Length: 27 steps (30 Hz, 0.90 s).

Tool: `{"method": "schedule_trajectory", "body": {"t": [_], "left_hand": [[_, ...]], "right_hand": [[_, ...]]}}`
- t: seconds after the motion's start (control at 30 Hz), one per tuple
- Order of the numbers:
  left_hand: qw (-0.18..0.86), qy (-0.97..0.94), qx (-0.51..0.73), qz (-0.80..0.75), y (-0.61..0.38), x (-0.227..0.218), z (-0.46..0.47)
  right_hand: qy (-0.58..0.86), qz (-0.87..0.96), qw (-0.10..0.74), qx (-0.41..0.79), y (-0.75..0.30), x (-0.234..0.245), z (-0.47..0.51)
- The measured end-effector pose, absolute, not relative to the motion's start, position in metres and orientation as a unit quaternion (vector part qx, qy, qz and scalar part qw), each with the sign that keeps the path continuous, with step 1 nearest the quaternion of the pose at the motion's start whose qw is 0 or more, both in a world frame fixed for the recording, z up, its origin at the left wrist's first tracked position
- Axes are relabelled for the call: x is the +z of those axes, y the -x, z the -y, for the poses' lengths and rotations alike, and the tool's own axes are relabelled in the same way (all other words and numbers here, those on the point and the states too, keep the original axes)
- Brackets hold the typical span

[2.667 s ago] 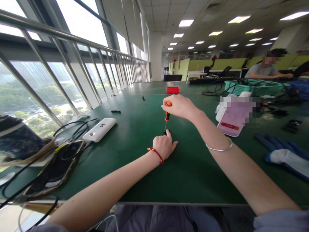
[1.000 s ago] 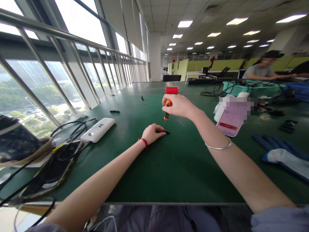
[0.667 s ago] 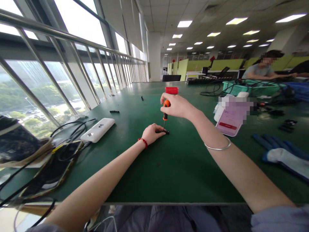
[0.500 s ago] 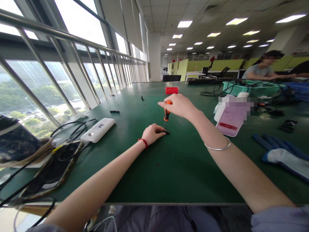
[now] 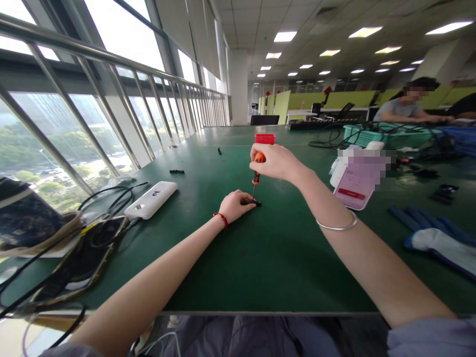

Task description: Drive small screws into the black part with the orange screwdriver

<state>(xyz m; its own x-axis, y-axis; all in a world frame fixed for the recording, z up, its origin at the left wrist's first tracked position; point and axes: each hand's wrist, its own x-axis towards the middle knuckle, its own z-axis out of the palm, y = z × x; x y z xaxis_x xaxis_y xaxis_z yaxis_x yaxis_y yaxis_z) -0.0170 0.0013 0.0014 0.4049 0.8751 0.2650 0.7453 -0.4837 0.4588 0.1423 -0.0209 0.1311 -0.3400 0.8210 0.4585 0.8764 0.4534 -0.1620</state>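
My right hand (image 5: 273, 161) grips the orange and black handle of a screwdriver (image 5: 256, 177), thumb and fingers curled round it. The shaft points down, nearly upright, and its tip meets a small black part (image 5: 256, 203) on the green table (image 5: 230, 258). That part is pinched in my left hand (image 5: 235, 206), which rests on the tabletop and hides much of it. What exactly the part is, I cannot make out. Farther off lie a similar short black strip (image 5: 176, 171) and a tiny black piece (image 5: 219, 151).
Behind my right hand stands a red box (image 5: 265, 138). To the left are a white power bank (image 5: 151, 200), cables and a dark phone-like tray (image 5: 84, 258). On the right: a propped phone (image 5: 353, 188), blue-white gloves (image 5: 439, 243), a green basket (image 5: 357, 134). Another person sits far right.
The fingers of my right hand have curled and shifted round the screwdriver handle, from stretched out to more bent. My left hand and the black part stay in place.
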Motion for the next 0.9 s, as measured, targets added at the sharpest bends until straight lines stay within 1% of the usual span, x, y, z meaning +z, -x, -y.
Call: {"method": "schedule_trajectory", "body": {"t": [0.13, 0.33, 0.47, 0.63, 0.77, 0.9], "left_hand": [[0.141, -0.825, 0.244, -0.490, 0.0165, 0.0013, -0.0016], [0.148, -0.822, 0.248, -0.490, 0.0161, 0.0015, -0.0021], [0.147, -0.822, 0.256, -0.488, 0.0164, 0.0004, -0.0024], [0.145, -0.822, 0.258, -0.486, 0.0164, 0.0003, -0.0024], [0.148, -0.822, 0.259, -0.486, 0.0161, 0.0015, -0.0018], [0.145, -0.822, 0.257, -0.487, 0.0160, 0.0017, -0.0018]], "right_hand": [[0.521, 0.820, 0.234, -0.047, -0.1423, 0.1304, 0.0202], [0.512, 0.816, 0.259, -0.068, -0.1414, 0.1275, 0.0173], [0.511, 0.819, 0.257, -0.047, -0.1417, 0.1270, 0.0166], [0.499, 0.823, 0.265, -0.060, -0.1420, 0.1270, 0.0160], [0.504, 0.825, 0.255, -0.026, -0.1411, 0.1274, 0.0173], [0.492, 0.826, 0.272, -0.035, -0.1411, 0.1262, 0.0171]]}}
